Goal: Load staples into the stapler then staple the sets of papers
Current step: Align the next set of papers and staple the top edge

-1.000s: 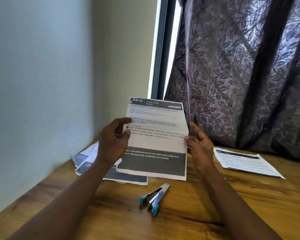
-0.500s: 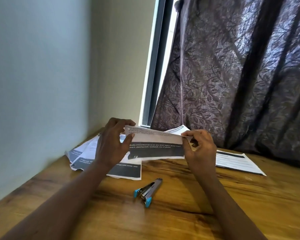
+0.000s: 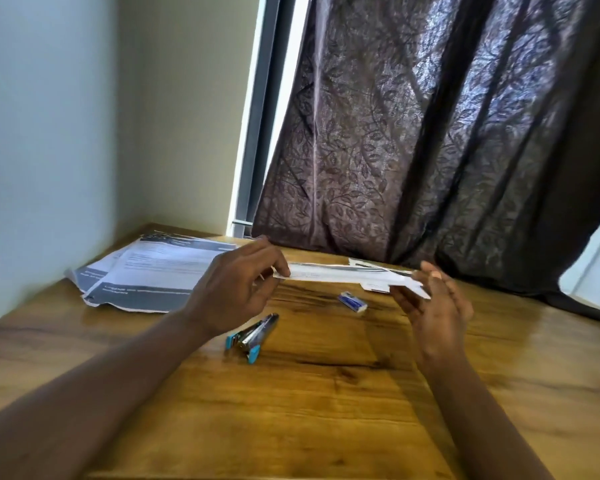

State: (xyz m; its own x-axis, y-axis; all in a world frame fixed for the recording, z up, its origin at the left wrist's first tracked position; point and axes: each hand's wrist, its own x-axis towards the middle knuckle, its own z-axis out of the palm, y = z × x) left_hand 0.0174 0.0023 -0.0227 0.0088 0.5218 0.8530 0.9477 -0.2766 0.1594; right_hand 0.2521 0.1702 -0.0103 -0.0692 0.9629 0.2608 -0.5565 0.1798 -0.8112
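A set of printed papers (image 3: 340,274) hangs nearly flat, edge-on to me, above the wooden table. My left hand (image 3: 234,289) pinches its left end between thumb and fingers. My right hand (image 3: 430,303) supports the right end from below, fingers loosely spread. Below them on the table lies a silver stapler (image 3: 253,336) with blue ends, touched by neither hand. A small blue and white staple box (image 3: 352,302) rests under the held papers.
A loose pile of printed sheets (image 3: 153,271) lies at the table's far left corner by the wall. A dark patterned curtain (image 3: 430,133) hangs behind the table, its hem trailing onto the right side. Bare wood (image 3: 309,410) spreads in front.
The papers went from upright and facing me to lying flat and lower over the table. Both hands moved down and apart with them. The staple box came into view.
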